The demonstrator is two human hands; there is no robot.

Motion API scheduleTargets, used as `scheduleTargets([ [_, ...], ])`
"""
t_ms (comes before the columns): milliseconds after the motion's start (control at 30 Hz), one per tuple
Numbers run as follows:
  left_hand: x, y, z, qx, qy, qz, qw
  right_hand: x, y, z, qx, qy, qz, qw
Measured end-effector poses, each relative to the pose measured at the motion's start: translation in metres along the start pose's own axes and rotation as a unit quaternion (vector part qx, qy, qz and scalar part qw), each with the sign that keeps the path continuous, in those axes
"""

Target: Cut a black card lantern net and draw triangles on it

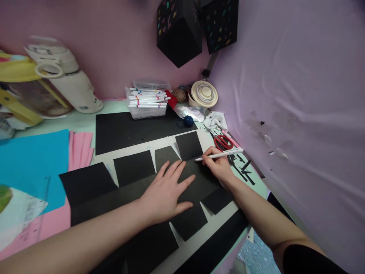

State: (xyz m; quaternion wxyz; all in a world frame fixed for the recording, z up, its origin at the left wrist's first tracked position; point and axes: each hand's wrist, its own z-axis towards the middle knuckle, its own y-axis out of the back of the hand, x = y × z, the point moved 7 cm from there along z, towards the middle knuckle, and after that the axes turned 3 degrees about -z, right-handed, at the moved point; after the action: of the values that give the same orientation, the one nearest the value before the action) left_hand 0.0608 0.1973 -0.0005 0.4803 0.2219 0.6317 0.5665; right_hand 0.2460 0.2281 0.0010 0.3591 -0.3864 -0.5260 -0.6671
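A large sheet of black paper (102, 205) lies across the table, with slits cut into both long sides that leave square flaps. My left hand (167, 192) rests flat on its middle, fingers spread. Toward the sheet's right end, my right hand (218, 167) pinches a slim white pen (224, 153). The pen's tip is at the paper, near the base of the far right flap (188, 145); I cannot tell whether it touches. Just beyond the right hand lies a pair of red-handled scissors (223, 142).
Black paper scraps (245, 171) lie right of my hand. Behind stand a box of white markers (148, 101), a cream round container (204, 94) and a white bottle (68, 80). Blue paper (34, 160), pink strips (80, 146) and a clear ruler (30, 224) are at left. Black boxes (179, 34) hang above.
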Motion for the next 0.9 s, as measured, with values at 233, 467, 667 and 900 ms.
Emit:
scheduleTargets([
  [233,-0.001,0.001,0.000,0.004,0.000,0.001,1.000,0.001,-0.004,0.001,0.014,0.022,-0.035,0.999],
  [467,0.000,0.001,0.000,0.009,0.002,-0.003,1.000,-0.002,-0.006,0.001,0.018,0.016,-0.032,0.999],
  [667,0.001,-0.001,0.000,0.011,0.007,-0.005,1.000,-0.008,-0.007,0.001,0.023,0.016,-0.016,0.999],
  [900,0.001,-0.002,-0.001,0.005,0.003,-0.006,1.000,-0.008,-0.007,0.002,0.025,0.017,-0.018,0.999],
])
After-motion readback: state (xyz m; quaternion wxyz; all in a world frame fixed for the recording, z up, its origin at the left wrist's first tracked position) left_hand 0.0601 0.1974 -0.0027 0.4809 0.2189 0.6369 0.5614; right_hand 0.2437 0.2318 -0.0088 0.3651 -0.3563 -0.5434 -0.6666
